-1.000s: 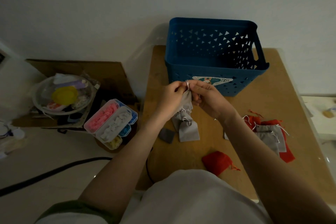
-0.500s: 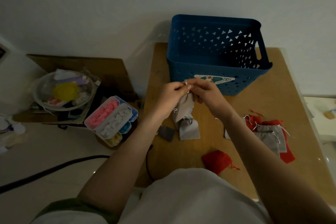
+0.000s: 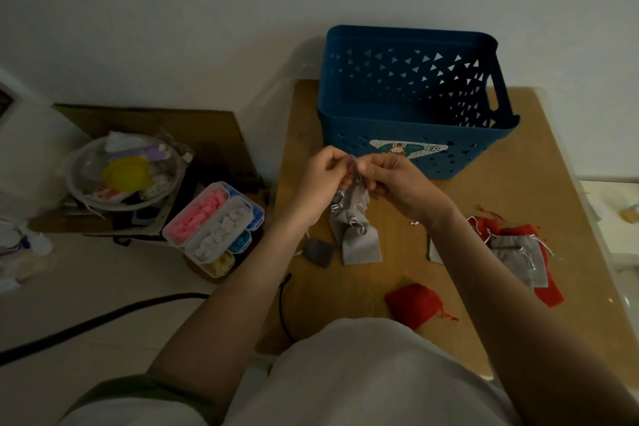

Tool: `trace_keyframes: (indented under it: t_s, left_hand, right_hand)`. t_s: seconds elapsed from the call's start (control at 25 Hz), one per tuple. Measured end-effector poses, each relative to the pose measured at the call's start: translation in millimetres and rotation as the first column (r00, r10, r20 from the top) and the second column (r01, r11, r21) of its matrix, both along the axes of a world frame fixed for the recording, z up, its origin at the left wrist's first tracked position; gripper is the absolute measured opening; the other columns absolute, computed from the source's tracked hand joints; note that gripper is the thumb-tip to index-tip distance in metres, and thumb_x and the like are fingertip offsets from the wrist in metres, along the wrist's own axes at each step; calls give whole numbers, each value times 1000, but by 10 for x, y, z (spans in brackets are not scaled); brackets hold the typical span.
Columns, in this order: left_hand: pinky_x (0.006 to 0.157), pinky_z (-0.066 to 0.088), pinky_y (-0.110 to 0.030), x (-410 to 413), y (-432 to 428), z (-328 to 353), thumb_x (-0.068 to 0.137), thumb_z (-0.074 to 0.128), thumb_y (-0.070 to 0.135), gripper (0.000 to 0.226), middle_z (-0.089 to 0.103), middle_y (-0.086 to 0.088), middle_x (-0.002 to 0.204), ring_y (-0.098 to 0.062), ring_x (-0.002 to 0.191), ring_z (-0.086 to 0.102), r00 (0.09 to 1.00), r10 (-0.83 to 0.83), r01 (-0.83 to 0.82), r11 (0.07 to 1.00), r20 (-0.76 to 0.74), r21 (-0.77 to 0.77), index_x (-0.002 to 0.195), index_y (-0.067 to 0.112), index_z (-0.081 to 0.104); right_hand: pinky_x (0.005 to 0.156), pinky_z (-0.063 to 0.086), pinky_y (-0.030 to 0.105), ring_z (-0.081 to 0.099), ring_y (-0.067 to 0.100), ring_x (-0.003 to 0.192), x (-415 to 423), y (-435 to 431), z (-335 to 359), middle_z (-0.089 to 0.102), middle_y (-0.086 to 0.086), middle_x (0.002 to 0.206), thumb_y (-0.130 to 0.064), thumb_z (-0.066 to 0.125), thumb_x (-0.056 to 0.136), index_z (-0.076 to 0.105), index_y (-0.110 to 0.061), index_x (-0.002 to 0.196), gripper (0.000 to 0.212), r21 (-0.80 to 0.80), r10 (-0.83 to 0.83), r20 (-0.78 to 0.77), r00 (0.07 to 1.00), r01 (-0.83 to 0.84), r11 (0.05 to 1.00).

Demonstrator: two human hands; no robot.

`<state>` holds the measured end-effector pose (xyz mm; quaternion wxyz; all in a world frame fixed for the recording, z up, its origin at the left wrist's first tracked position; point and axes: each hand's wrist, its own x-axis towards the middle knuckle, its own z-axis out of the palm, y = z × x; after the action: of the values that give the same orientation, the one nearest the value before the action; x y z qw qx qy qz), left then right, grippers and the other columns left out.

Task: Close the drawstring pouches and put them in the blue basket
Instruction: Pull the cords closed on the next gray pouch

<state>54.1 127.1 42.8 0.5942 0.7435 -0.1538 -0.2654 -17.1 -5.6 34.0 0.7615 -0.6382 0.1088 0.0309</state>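
**Pulling the strings tight on a grey pouch**

Above the wooden table [image 3: 518, 190], just in front of the blue basket [image 3: 408, 130], we hold a grey pouch [image 3: 356, 197] up in the air. Our left hand [image 3: 320, 180] and our right hand [image 3: 397, 180] are close together at the top of it. Both hands are closed in a pinch on the pouch's neck, where the strings come out. The rest of the pouch hangs down below our hands.

We think this pouch is still being closed. To do it well, we should pinch one string end in each hand and pull them away from each other, out to the sides. We pull until the top bunches up small. We should not tug hard, because the cloth is soft and the strings are thin.

More grey pouches [image 3: 361, 242] lie flat on the table right under our hands. Their strings could tangle with ours, so we should keep the held pouch lifted.

A red pouch [image 3: 413, 304] lies near our body. A pile of red and grey pouches [image 3: 518, 252] lies to the right. A small dark square thing [image 3: 320, 251] lies to the left.

We see no pouch inside the basket, so most of the job seems left to do. When the top is shut, the basket is just ahead for the drop.
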Motion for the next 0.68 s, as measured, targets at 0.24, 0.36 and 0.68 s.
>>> trace_keyframes:
  t_s: [0.24,0.36,0.68]
  left_hand:
    - [57,32,-16,122,78,-80,96,53,19,13,57,1,85,-8,75,53,825,-238,-24,892,513,452,95,11,63]
    - [64,25,-16,38,2,-123,96,51,19,19,47,-2,90,-15,83,47,778,-251,-47,891,576,452,99,6,65]
    - [73,44,-24,-112,-103,-166,99,45,12,24,45,-4,92,-17,83,52,869,-131,31,977,477,211,102,-1,64]
  right_hand:
    - [52,31,23,41,6,49,-17,-10,-26,48,1,59,-14,54,96,61,-10,82,16,-261,-152,-103,983,121,958]
    - [47,30,19,38,5,46,-7,85,-8,51,-4,56,-11,47,99,58,-8,85,18,-84,-216,18,976,216,973]
    - [36,24,17,29,6,36,18,229,36,42,-2,46,-10,38,102,45,-9,84,19,44,-304,90,948,302,952]
